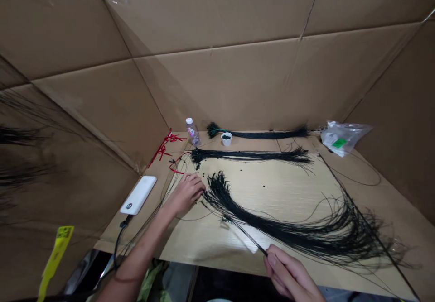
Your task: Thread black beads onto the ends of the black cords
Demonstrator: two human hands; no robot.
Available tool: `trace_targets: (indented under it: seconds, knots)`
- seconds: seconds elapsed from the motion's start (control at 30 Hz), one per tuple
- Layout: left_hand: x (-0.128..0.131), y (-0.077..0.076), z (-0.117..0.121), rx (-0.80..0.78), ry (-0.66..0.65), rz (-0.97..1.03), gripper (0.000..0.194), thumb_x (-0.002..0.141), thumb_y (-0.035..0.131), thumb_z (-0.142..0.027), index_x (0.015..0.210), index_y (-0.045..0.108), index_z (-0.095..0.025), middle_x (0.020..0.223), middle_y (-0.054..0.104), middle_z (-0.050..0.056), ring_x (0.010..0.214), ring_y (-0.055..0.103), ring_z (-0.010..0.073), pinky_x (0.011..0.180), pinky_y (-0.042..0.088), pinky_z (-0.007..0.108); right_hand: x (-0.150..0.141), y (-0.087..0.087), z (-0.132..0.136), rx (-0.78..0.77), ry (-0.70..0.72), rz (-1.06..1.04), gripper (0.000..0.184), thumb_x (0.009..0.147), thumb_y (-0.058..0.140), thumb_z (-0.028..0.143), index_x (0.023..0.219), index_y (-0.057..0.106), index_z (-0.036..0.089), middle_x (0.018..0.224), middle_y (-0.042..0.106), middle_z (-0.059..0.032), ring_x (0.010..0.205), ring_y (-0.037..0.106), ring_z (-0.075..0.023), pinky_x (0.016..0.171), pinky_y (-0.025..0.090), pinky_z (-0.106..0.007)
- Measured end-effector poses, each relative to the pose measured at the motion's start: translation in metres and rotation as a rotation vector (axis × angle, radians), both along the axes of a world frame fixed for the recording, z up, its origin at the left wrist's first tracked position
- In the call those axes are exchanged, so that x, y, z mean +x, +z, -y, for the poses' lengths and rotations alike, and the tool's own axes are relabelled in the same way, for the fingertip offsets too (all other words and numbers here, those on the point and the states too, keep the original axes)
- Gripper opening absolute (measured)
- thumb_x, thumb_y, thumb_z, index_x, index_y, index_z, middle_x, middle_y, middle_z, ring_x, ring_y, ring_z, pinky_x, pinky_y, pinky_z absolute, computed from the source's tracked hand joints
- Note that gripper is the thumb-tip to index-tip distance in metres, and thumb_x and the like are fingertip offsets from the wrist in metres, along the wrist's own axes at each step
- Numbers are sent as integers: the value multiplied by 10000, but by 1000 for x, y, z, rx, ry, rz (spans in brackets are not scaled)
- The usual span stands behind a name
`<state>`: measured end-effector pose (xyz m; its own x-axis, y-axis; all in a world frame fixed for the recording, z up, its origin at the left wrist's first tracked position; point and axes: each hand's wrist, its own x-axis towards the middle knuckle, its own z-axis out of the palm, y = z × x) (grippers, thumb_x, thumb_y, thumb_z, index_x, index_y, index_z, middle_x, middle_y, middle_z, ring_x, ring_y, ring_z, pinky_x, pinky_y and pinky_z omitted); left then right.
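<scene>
My right hand [288,272] is closed in a pinch around a few thin black cords [249,237] at the table's front edge. Their far ends carry a small cluster of dark and pale beads [227,220]. Fingers curled together, my left hand [187,192] is at the left end of a large fanned bundle of black cords [272,222]. What its fingertips hold is too small to make out. The bundle has thick, knotted or beaded left ends and loose, spread right ends. Small black beads [197,167] lie scattered beyond my left hand.
Two more black cord bundles [251,155] lie farther back. A white cup [226,139] with dark beads and a clear bottle [192,132] stand behind. Left are a white power bank [138,195] and red ribbon [163,149]; right, a plastic bag [341,137]. Cardboard walls [217,84] enclose the table.
</scene>
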<state>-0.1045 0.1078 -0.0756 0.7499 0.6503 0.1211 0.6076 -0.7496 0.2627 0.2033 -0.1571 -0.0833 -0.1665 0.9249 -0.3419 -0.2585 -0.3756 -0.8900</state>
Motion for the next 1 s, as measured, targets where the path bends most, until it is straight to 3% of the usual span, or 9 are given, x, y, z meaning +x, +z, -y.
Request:
trace_targets:
  seconds: [0.2, 0.4, 0.53, 0.7, 0.83, 0.93, 1.0]
  knots:
    - [-8, 1, 6, 31, 26, -35, 52, 1051, 669, -225, 1030, 717, -221, 1101, 716, 65, 1135, 604, 288, 1098, 364, 456, -4, 10, -17, 56, 59, 37, 644, 1033, 573, 848, 835, 580, 235, 706, 320, 83, 636, 288, -146, 602, 218, -311]
    - [-23, 8, 2, 1, 6, -1, 133, 1003, 781, -233, 911, 687, -219, 896, 743, 0, 928, 665, 228, 1034, 395, 400, -6, 14, -28, 157, 73, 139, 637, 1082, 496, 819, 844, 591, 237, 681, 404, 72, 611, 375, -153, 601, 297, -300]
    - [-28, 38, 17, 6, -25, 33, 107, 1051, 764, -293, 973, 742, -224, 920, 769, 10, 913, 685, 218, 1014, 408, 391, -6, 34, -37, 221, 49, 207, 572, 1146, 462, 719, 848, 578, 244, 714, 473, 51, 662, 450, -170, 635, 349, -300]
    - [-10, 84, 70, 0, -48, 108, 130, 1119, 662, -288, 1030, 733, -226, 947, 740, 20, 948, 654, 225, 970, 437, 390, -14, 52, -70, 503, -12, 463, 426, 1219, 420, 484, 911, 599, 250, 872, 588, -5, 842, 589, -212, 794, 416, -322]
    - [2, 101, 112, 9, -30, 209, 68, 1108, 654, -217, 1079, 714, -233, 1012, 714, 38, 1009, 631, 234, 983, 444, 405, -33, 40, -98, 698, -17, 489, 338, 1207, 452, 373, 987, 670, 238, 1060, 660, -69, 1037, 634, -254, 922, 450, -342]
    - [2, 103, 126, 31, 27, 263, 81, 1078, 678, -172, 1079, 715, -244, 1189, 708, 65, 1165, 615, 256, 1041, 442, 423, -47, 24, -106, 702, 82, 391, 310, 1201, 490, 351, 1048, 730, 228, 1165, 708, -86, 1119, 661, -252, 992, 465, -336]
    - [-1, 102, 130, 31, 55, 297, 101, 1064, 682, -153, 1067, 712, -249, 1286, 704, 71, 1266, 598, 271, 1096, 439, 442, -54, 16, -106, 684, 132, 348, 316, 1203, 507, 363, 1058, 752, 226, 1103, 730, -69, 1053, 681, -235, 953, 481, -321]
